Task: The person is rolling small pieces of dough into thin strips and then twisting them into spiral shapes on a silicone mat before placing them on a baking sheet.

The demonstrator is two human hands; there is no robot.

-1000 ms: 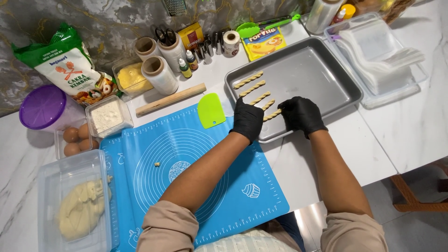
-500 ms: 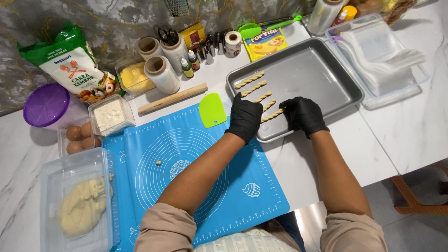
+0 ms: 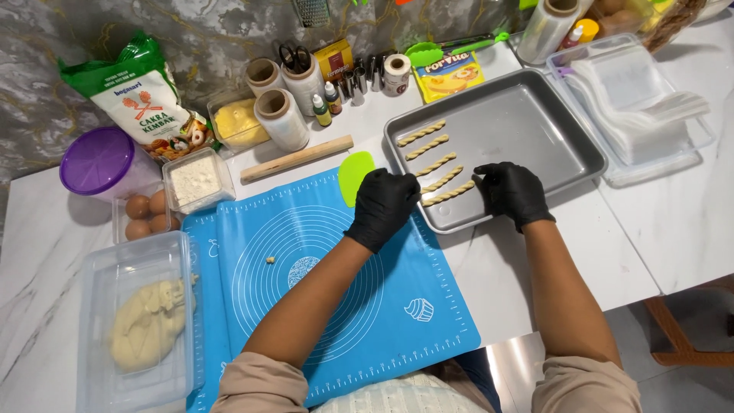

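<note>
Five dough twists [image 3: 437,163] on tray [image 3: 535,126]

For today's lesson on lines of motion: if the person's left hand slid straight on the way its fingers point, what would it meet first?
The left hand points up and right, at the near left corner of the metal tray. It would likely meet the nearest twisted dough stick first, if it is not touching it already; contact is unclear from above.
</note>
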